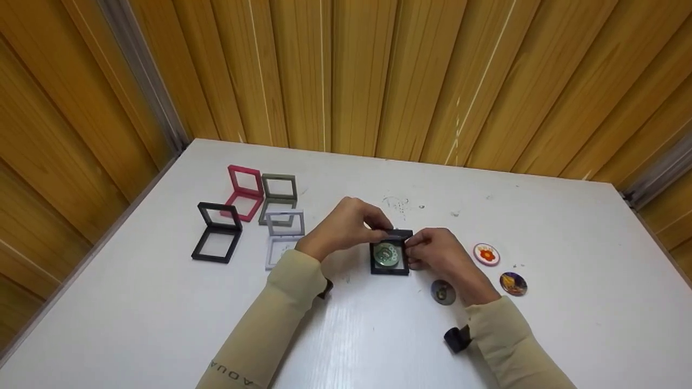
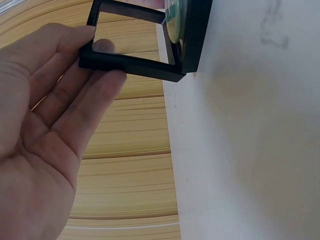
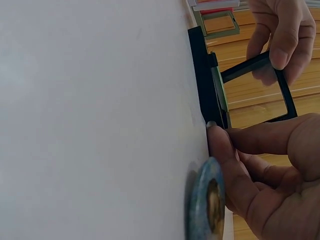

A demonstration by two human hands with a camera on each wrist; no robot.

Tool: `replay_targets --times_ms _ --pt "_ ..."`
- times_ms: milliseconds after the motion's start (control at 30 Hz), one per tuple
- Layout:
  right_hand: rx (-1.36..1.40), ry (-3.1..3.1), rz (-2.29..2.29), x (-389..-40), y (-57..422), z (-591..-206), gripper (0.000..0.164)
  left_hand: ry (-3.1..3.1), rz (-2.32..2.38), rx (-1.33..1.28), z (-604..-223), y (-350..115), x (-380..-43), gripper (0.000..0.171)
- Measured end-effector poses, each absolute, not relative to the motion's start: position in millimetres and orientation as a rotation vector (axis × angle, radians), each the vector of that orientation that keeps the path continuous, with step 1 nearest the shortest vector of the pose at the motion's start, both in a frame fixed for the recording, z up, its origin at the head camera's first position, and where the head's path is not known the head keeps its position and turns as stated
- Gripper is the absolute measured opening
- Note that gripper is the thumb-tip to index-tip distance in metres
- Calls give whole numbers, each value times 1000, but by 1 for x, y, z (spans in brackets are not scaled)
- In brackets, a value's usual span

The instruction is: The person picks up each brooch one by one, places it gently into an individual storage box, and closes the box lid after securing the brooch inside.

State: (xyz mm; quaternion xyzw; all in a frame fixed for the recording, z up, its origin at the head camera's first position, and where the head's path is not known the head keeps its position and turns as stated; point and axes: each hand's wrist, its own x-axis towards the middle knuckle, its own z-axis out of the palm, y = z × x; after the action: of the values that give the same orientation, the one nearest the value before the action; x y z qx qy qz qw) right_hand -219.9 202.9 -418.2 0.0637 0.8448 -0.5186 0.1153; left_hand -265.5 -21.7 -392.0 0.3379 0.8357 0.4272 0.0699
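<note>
A hinged black display frame (image 1: 390, 272) lies on the white table with its lid raised. Inside the base rests a round green badge (image 1: 386, 255). My left hand (image 1: 354, 227) pinches the lid's outer edge between thumb and fingers, clearest in the left wrist view, where the lid (image 2: 135, 69) shows its clear window. From the right, my right hand (image 1: 440, 254) pinches the side of the base; its thumb and forefinger meet there in the right wrist view. Just below that hand lies a dark round badge (image 1: 443, 292), its bluish rim (image 3: 200, 205) close to the fingers.
At the left stand several unfolded frames: red (image 1: 246, 193), olive green (image 1: 279, 201), black (image 1: 216, 237) and white (image 1: 285, 224). To the right lie a flower badge (image 1: 486, 254) and a purple and gold badge (image 1: 513, 283). Wood-patterned panels (image 1: 357, 81) rise behind the table.
</note>
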Motion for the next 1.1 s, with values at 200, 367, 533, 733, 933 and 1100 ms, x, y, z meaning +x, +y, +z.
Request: replay_targets --times_ms 200,367,533,733,933,1100 --pt "162 2478 -1536 -219 203 -419 13 2460 1257 1073 -390 -23 -265 15" --pt "195 2448 -1560 -221 202 -419 12 2431 1197 1071 -388 -23 -262 18" --pt "220 2443 -1560 -222 202 -419 18 2445 1117 1097 -385 -21 -259 17" --pt "231 2448 -1551 -222 202 -420 18 2459 1051 1132 -385 -18 -257 17" --pt "210 2456 -1565 -223 203 -421 15 2490 975 1155 -384 -14 -254 14" --pt "164 2470 -1563 -221 204 -421 15 2520 909 1144 -383 -11 -251 13"
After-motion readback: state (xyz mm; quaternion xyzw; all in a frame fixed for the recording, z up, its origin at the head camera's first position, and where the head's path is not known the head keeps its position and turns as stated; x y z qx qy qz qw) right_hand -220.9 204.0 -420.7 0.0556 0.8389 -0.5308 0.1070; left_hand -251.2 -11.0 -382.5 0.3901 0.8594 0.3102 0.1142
